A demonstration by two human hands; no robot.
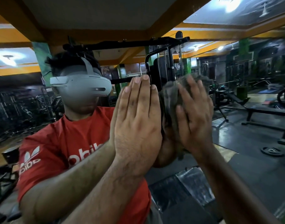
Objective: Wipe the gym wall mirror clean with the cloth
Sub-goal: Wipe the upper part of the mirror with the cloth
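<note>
Two hands on the gym wall mirror (251, 126): left hand (137, 120) flat, fingers straight, pressing bare glass; right hand (195, 117) spread, pressing the grey cloth (170, 96) against it. Likely palm smears from that bare hand; possible cloth slip under loose fingers.

weight bench (267, 110) and weight plate (272, 151) reflected.

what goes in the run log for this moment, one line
right hand: fingers spread, pressing grey cloth to mirror | left hand: flat on glass, bare | stage: wiping
</note>
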